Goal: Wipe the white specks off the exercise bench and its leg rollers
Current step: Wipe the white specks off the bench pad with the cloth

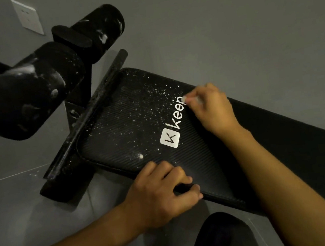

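Plenty can go wrong from here, as I judge it. My right hand [210,109] pinches a small white wad [185,99], too small for me to tell cloth from tissue, against the exercise bench [194,160] at the end of the printed logo [170,138]. So little wiping surface may only push the white specks [134,110] along the ribbed cover, pack them into its grooves, or flick them onto the floor [20,196]. A hard rub could also scuff the print. My left hand [163,192] has its fingers curled over the near edge of the pad, gripping it; if that grip slackens, the pad may shift under the stroke.

The bench runs slantwise along the grey wall [226,18], its black cover thickly dusted between logo and crossbar [96,107], cleaner toward me. The crossbar is speckled too. Beyond it the leg rollers [26,94] carry white smears and dots, near one and far one alike, not yet wiped by my reckoning.
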The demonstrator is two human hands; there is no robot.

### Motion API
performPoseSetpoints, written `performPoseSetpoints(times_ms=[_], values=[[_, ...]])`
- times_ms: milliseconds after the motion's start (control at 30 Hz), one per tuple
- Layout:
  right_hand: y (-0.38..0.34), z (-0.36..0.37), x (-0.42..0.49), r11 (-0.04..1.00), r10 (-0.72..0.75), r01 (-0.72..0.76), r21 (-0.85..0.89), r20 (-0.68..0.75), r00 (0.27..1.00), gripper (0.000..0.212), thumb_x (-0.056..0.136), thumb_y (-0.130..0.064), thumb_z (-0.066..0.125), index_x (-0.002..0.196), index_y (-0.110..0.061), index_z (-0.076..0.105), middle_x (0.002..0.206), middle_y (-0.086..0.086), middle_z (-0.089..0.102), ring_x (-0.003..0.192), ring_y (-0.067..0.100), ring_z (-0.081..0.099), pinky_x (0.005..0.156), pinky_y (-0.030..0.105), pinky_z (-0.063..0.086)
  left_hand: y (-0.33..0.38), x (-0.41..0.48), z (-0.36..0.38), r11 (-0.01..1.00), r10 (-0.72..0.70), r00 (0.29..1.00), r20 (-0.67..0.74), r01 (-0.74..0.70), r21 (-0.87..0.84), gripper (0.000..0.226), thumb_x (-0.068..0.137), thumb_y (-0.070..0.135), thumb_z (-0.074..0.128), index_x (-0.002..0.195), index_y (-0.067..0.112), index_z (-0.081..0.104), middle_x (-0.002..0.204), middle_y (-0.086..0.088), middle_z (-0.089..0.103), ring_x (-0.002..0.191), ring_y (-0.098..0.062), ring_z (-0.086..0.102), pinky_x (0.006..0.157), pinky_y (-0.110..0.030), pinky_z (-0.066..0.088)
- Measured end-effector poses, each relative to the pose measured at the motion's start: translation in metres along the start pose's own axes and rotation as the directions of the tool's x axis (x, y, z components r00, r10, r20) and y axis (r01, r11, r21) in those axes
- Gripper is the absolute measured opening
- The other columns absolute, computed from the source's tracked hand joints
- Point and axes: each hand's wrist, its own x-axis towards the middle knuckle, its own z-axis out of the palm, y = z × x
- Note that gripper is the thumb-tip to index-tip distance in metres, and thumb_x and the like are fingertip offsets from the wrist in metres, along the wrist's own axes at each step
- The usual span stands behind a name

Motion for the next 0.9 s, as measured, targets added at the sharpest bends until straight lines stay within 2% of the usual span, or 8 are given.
performPoseSetpoints(times_ms=[67, 133, 333, 500, 567, 667, 800, 900], values=[[-0.001, 0.008, 0.039, 0.995, 0.096, -0.095, 0.020, -0.063, 0.993, 0.019, 0.101, -0.038, 0.059, 0.107, -0.024, 0.069, 0.111, -0.002, 0.057, 0.098, 0.015, 0.059, 0.084, 0.034, 0.048, 0.000, 0.000, 0.001, 1.000, -0.001, 1.000, -0.006, 0.001, 0.009, 0.009, 0.091, 0.038, 0.079, 0.085, 0.031, 0.079, 0.083, 0.006, 0.071, 0.071, -0.016, 0.056, 0.058, -0.033, 0.040], [-0.005, 0.016, 0.053, 0.995, 0.101, -0.101, 0.002, -0.083, 0.991, 0.018, 0.101, -0.036, 0.058, 0.107, -0.023, 0.069, 0.111, -0.001, 0.057, 0.096, 0.014, 0.057, 0.085, 0.035, 0.049, 0.001, 0.000, 0.002, 1.000, -0.003, 1.000, -0.015, 0.003, 0.007, 0.009, 0.091, 0.038, 0.079, 0.085, 0.031, 0.079, 0.083, 0.006, 0.071, 0.070, -0.017, 0.057, 0.059, -0.033, 0.040], [-0.005, 0.005, -0.008, 0.989, -0.146, 0.146, 0.016, 0.044, 0.988, 0.021, 0.101, -0.038, 0.058, 0.114, -0.028, 0.070, 0.101, -0.002, 0.054, 0.088, 0.011, 0.055, 0.076, 0.031, 0.046, 0.000, -0.002, 0.003, 1.000, 0.015, 1.000, -0.027, -0.015, 0.022, 0.010, 0.092, 0.038, 0.078, 0.093, 0.031, 0.072, 0.085, 0.005, 0.071, 0.070, -0.018, 0.057, 0.060, -0.033, 0.038], [-0.003, 0.012, 0.045, 0.996, 0.080, -0.079, 0.033, -0.030, 0.996, 0.018, 0.100, -0.039, 0.060, 0.108, -0.026, 0.070, 0.111, 0.001, 0.058, 0.100, 0.018, 0.059, 0.085, 0.037, 0.052, -0.001, -0.002, 0.003, 1.000, 0.015, 1.000, -0.015, -0.015, 0.027, 0.009, 0.092, 0.040, 0.078, 0.088, 0.032, 0.078, 0.084, 0.006, 0.072, 0.067, -0.017, 0.060, 0.060, -0.033, 0.038], [-0.009, 0.019, 0.060, 0.995, 0.101, -0.099, 0.029, -0.069, 0.992, 0.017, 0.100, -0.037, 0.060, 0.106, -0.024, 0.070, 0.112, 0.001, 0.059, 0.100, 0.018, 0.060, 0.083, 0.035, 0.050, -0.001, -0.002, 0.003, 1.000, 0.022, 1.000, -0.019, -0.021, 0.022, 0.009, 0.092, 0.040, 0.078, 0.092, 0.032, 0.075, 0.085, 0.006, 0.072, 0.068, -0.017, 0.060, 0.060, -0.033, 0.039], [-0.015, 0.016, 0.032, 0.999, 0.017, -0.017, 0.045, 0.004, 1.000, 0.019, 0.101, -0.036, 0.059, 0.110, -0.024, 0.069, 0.107, -0.002, 0.054, 0.091, 0.011, 0.053, 0.075, 0.029, 0.043, -0.001, -0.002, 0.002, 0.999, 0.027, 0.999, -0.035, -0.026, 0.035, 0.015, 0.092, 0.040, 0.078, 0.098, 0.032, 0.067, 0.084, 0.006, 0.071, 0.066, -0.018, 0.061, 0.057, -0.034, 0.041], [-0.012, 0.006, -0.018, 0.988, -0.153, 0.153, 0.018, 0.022, 0.988, 0.018, 0.100, -0.037, 0.061, 0.112, -0.028, 0.070, 0.097, -0.005, 0.052, 0.083, 0.009, 0.054, 0.071, 0.029, 0.048, 0.000, -0.002, 0.002, 0.999, 0.013, 1.000, -0.024, -0.012, 0.032, 0.015, 0.092, 0.041, 0.078, 0.097, 0.031, 0.067, 0.084, 0.006, 0.071, 0.065, -0.018, 0.062, 0.056, -0.034, 0.041], [-0.010, 0.009, 0.018, 0.997, -0.061, 0.061, -0.036, 0.004, 0.998, 0.014, 0.100, -0.037, 0.060, 0.106, -0.029, 0.069, 0.101, -0.005, 0.055, 0.090, 0.013, 0.058, 0.084, 0.040, 0.052, 0.000, -0.001, 0.002, 1.000, -0.001, 1.000, -0.012, 0.002, 0.031, 0.013, 0.091, 0.041, 0.078, 0.092, 0.031, 0.070, 0.084, 0.006, 0.071, 0.066, -0.018, 0.061, 0.058, -0.034, 0.041]])
